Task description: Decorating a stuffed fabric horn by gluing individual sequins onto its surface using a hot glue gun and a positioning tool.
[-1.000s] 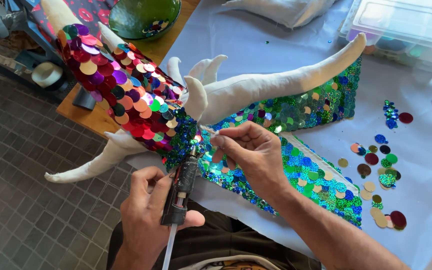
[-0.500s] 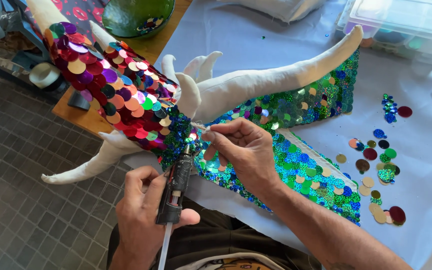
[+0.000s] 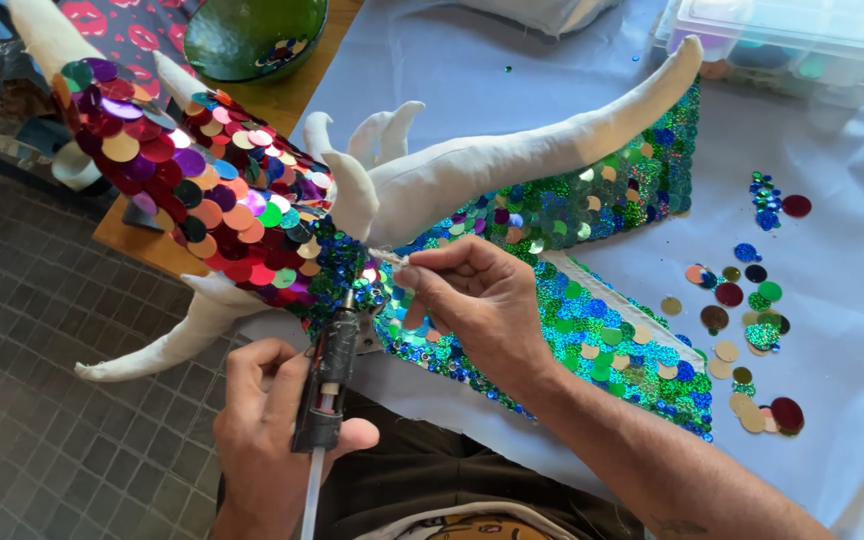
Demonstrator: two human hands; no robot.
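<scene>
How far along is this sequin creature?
Done: big red and purple sequins and green-blue sequins cover much of the fabric figure. In hand: left hand holds a glue gun, right hand pinches the seam. Left: bare white limbs, loose sequins.

Left hand (image 3: 277,440): low, near body, palm turned inward, fingers curled into closed grip around glue gun (image 3: 330,375), index finger over top, thumb pressed along side nearest body. Wrist bare, straight, forearm out of view below.

Right hand (image 3: 482,300): ahead and to right of left hand, back facing up, thumb and index finger pinched together at tips, pointing left; other fingers bent loosely under. Wrist slightly flexed; bare forearm runs back down to right, toward body.
</scene>
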